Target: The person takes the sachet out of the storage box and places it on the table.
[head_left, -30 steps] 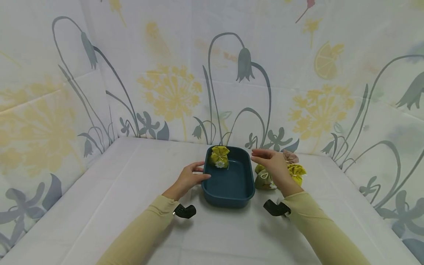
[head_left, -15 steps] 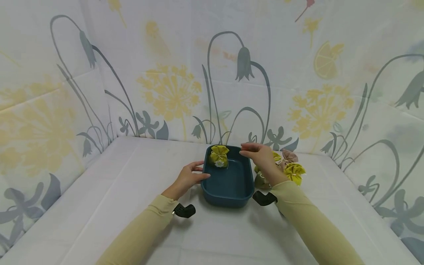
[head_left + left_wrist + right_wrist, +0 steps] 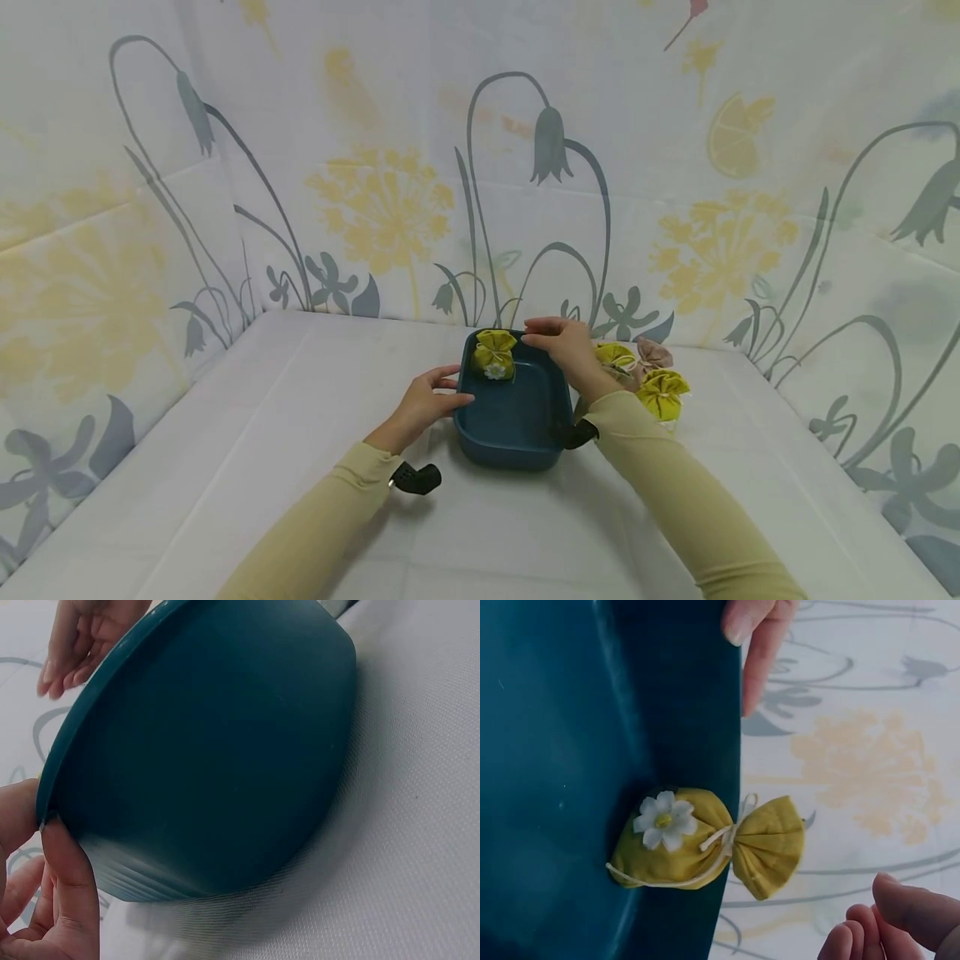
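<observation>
My left hand (image 3: 418, 403) pinches the left rim of a dark teal plastic bin (image 3: 510, 457), thumb over the edge; the left wrist view shows the hand (image 3: 67, 889) on the rim. Inside the bin's far left corner stands a small yellow-green drawstring pouch (image 3: 494, 357) with a white flower. Its gathered top pokes past the rim in the right wrist view, where the pouch (image 3: 682, 844) is close. Over the bin's far right corner hovers my right hand (image 3: 568, 348), fingers loosely bent. Nothing lies between that hand's (image 3: 900, 922) thumb and fingers.
Right of the bin, several pouches cluster: a bright yellow one (image 3: 663, 395), a pinkish one (image 3: 654, 354) and a yellow-green one (image 3: 615, 357); the right forearm partly covers the group. A flower-print cloth (image 3: 390, 208) rises behind the white table surface (image 3: 322, 392).
My right hand has moved left from above the pouches to over the bin's far right corner. The left hand, the bin and the pouch in it have stayed nearly still.
</observation>
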### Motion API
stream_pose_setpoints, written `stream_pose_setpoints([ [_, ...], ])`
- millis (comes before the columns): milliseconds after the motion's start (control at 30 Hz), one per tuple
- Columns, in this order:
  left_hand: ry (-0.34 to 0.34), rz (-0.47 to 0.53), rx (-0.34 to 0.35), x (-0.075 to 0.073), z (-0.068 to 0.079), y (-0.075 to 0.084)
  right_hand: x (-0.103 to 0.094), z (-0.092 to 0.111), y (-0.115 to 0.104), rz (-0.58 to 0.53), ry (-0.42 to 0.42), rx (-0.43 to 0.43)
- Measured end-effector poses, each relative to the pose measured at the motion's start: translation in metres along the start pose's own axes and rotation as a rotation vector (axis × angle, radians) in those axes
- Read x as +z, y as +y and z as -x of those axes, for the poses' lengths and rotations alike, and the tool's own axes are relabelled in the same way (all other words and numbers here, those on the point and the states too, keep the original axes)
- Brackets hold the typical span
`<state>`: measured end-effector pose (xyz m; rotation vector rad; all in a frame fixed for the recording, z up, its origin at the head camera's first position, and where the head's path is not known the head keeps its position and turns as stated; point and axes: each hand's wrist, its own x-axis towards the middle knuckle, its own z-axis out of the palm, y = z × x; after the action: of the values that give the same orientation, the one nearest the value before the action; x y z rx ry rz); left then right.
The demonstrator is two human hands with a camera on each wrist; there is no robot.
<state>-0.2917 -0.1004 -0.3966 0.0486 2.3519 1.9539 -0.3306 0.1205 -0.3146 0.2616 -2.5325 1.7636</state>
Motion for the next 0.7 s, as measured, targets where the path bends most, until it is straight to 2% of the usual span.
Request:
stream_pose_setpoints([
  [467,0.011,-0.004,-0.012,0.0,-0.001,0.0,0.02,-0.025,0.016,0.009,0.013,0.002],
  [700,0.006,0.003,-0.015,-0.001,0.0,0.001,0.03,-0.037,0.025,0.046,0.008,0.051],
])
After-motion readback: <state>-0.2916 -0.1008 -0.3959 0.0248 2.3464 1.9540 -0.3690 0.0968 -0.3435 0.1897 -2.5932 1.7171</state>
